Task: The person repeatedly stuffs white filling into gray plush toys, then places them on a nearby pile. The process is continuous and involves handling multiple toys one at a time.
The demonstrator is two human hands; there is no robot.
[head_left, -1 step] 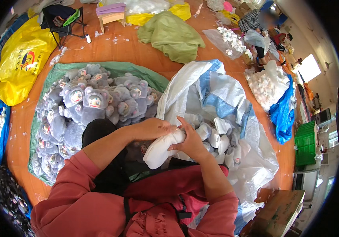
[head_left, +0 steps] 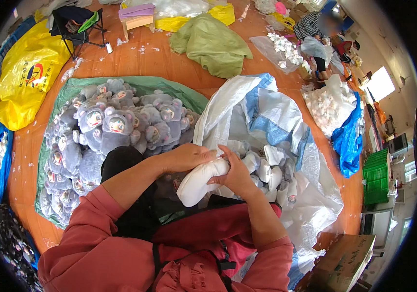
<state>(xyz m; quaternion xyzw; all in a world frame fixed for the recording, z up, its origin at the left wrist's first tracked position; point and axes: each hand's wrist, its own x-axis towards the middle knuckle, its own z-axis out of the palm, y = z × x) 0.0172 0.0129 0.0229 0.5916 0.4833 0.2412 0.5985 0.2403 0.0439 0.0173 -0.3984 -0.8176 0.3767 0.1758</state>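
Head view has my left hand (head_left: 189,158) and right hand (head_left: 234,174) clamped on the upper end of a white stuffed piece (head_left: 199,182), between the grey plush heap (head_left: 116,127) and the white-and-blue sack (head_left: 279,111), where its jutting lower end could drag it loose if my grip slackens.

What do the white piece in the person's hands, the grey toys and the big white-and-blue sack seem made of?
White stuffed piece: probably smooth, matt cloth over soft filling, judging by its rounded bulge.
Grey plush toys: short-pile fabric, likely synthetic, from their fuzzy surface.
White-and-blue sack: perhaps woven plastic, given its slight sheen and stiff, crinkled folds.
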